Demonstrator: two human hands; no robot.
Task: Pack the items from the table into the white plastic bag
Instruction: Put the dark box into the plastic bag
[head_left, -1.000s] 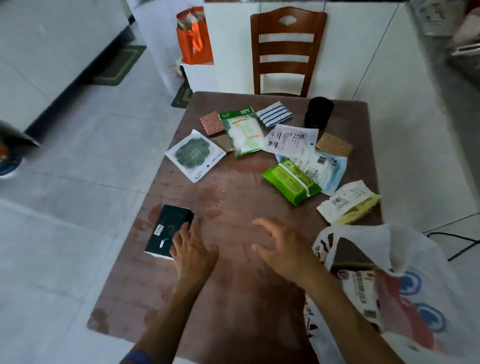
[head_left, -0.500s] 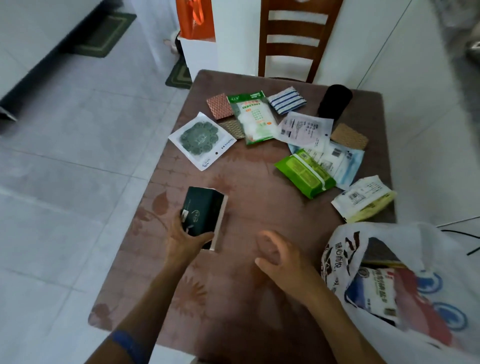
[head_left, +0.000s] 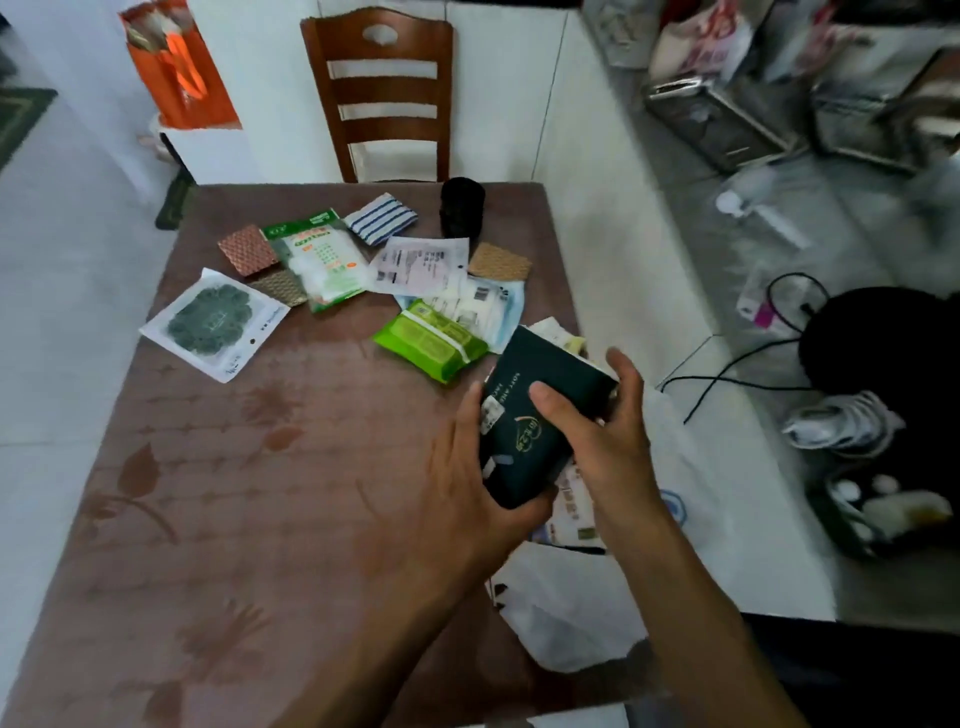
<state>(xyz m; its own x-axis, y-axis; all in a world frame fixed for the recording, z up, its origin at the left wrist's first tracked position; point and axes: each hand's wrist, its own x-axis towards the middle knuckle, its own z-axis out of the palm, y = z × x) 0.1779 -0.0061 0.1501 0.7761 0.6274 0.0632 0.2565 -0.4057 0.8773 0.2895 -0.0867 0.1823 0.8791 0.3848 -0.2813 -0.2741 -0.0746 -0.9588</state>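
Note:
A dark green tissue pack (head_left: 540, 410) is held in both hands above the table's right edge. My left hand (head_left: 467, 478) grips its left side and bottom, and my right hand (head_left: 608, 431) holds its right side. Beneath them lies the white plastic bag (head_left: 576, 613), hanging over the table edge with printed packets showing inside. On the brown table (head_left: 249, 493) rest a light green wipes pack (head_left: 431, 340), a white packet with a dark green disc (head_left: 213, 322), a green-and-white packet (head_left: 319, 257), a striped cloth (head_left: 382, 218), white labelled packets (head_left: 418, 265) and patterned squares (head_left: 247, 249).
A black cup (head_left: 462, 210) stands at the table's far edge before a wooden chair (head_left: 382, 93). An orange bag (head_left: 179, 67) is at the far left. To the right, on the floor, are a black round object (head_left: 883, 338), cables, shoes (head_left: 841, 426) and metal boxes.
My left hand lifted the dark green pack off the table's left side and carried it right; my right hand has joined it on the pack above the bag. The view shifted right.

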